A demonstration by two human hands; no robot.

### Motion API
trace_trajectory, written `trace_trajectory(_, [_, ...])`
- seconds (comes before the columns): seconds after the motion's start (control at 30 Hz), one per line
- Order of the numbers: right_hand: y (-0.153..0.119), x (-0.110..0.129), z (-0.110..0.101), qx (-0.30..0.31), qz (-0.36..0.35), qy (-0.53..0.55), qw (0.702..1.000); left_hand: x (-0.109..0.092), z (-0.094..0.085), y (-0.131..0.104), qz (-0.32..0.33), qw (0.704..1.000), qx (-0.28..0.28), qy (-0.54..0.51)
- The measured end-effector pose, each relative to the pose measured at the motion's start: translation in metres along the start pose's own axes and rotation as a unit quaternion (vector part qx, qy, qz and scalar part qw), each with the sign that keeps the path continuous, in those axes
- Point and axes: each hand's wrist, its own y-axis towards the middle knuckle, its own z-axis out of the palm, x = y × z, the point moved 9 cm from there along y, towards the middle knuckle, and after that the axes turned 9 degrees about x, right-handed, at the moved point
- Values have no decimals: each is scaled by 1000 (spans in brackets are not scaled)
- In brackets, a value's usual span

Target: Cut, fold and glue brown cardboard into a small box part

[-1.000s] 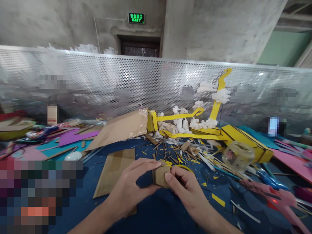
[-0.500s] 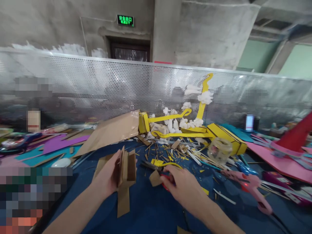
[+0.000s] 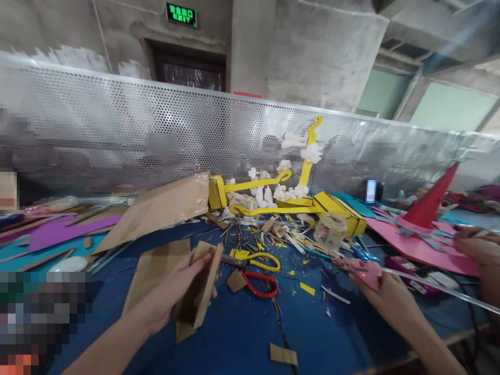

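Handling, folded brown cardboard piece point(image 3: 207, 294): judged light, stiff along the flat panels, weaker at the folds; dry, little risk of slipping; a hard pinch could crease it.
Hold point, cardboard piece: best taken by a panel, with thumb and fingers on opposite faces.
Location, cardboard piece: in the left hand, just beside a flat brown cardboard sheet point(image 3: 150, 265); from where I stand, contact with the dark blue tabletop point(image 3: 242, 338) cannot be judged.
Grip, left hand point(image 3: 177, 284): narrow, clasping a panel; fingertips show past its outer side.
Handling, pink glue gun point(image 3: 361, 268): judged rigid and fairly light; hold by the handle, clear of the front end. A red light shows on the body.
Grip, right hand point(image 3: 394, 297): at the gun's handle end, touching the gun; the hand covers the handle, so I cannot tell how far the fingers close.
Scissors with red and yellow loop handles point(image 3: 238, 263): lying between the hands, near the cardboard piece.
Co-worker's hand point(image 3: 474, 250): at the right edge, apart from the right hand.
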Motion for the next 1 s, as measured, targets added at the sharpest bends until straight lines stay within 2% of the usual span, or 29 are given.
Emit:
trace_trajectory(0.1, [13,10,2,54,-21,0,998,-5,0,-1,32,998,5,56])
trace_trajectory(0.2, [10,12,-10,45,4,-5,999,-9,-3,3,60,993,16,100])
trace_trajectory(0.23, [9,15,-13,49,11,7,999,-12,-6,4,74,989,11,128])
trace_trajectory(0.3, [8,29,-11,97,5,72,993,-24,-11,5,117,971,-9,208])
trace_trajectory(0.4, [5,76,13,261,-27,205,943,-39,-11,5,169,928,-15,331])
trace_trajectory(0.43, [4,92,19,290,-29,220,931,-41,-9,6,177,914,-4,366])
trace_trajectory(0.5, [5,127,28,315,-46,253,913,-44,-8,8,190,880,5,436])
trace_trajectory(0.6, [5,180,48,366,-86,309,874,-41,-8,11,174,828,6,532])
trace_trajectory(0.67, [3,215,59,393,-136,349,840,-37,-8,12,162,810,18,564])
trace_trajectory(0.77, [-5,256,75,436,-205,364,797,-33,-5,11,154,800,38,579])
trace_trajectory(0.87, [-16,277,81,446,-264,336,786,-27,-2,11,138,807,62,571])
trace_trajectory(0.93, [-23,278,83,446,-290,311,788,-25,-2,11,131,806,64,573])
trace_trajectory(1.0, [-27,272,85,434,-301,273,804,-24,-1,11,131,804,59,577])
